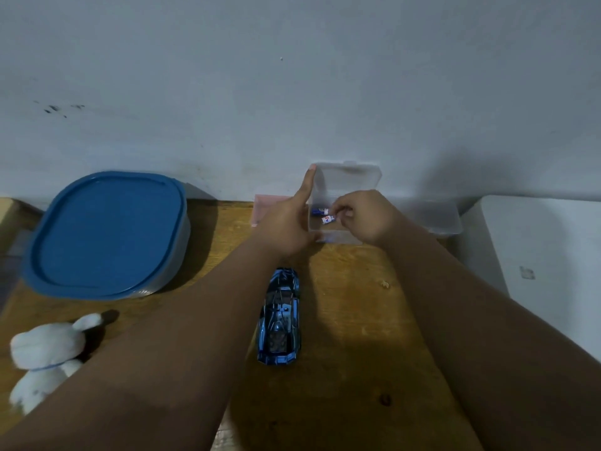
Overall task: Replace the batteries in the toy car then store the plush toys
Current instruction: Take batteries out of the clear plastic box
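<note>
Right hand (pixel 364 219) pinching battery (pixel 327 220) inside clear box (pixel 341 238), left hand (pixel 286 226) thumb straight against raised lid (pixel 348 177), other fingers hidden.

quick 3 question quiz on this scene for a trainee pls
1. True or false: the toy car sits on the wooden table, outside the clear box.
2. Fill in: the big container behind the plush toy has a ____ lid.
3. The left hand steadies the clear box. What do the right hand fingers pinch? A) a battery B) the toy car C) the plush toy
Key: 1 true; 2 blue; 3 A.
</note>
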